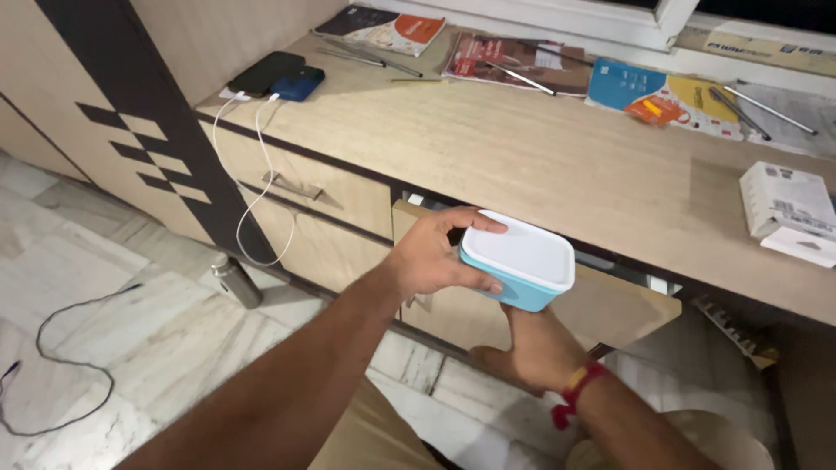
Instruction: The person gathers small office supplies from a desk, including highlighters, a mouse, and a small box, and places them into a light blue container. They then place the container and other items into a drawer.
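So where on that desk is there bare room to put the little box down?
The wooden desktop is bare across its middle and front, between the phone and power bank at the left and the white carton at the right. The back edge is crowded with magazines, booklets and metal rods. Both hands, left and right, hold the blue lidded box.

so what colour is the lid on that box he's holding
White lid on a light blue box, clearest in the head view.
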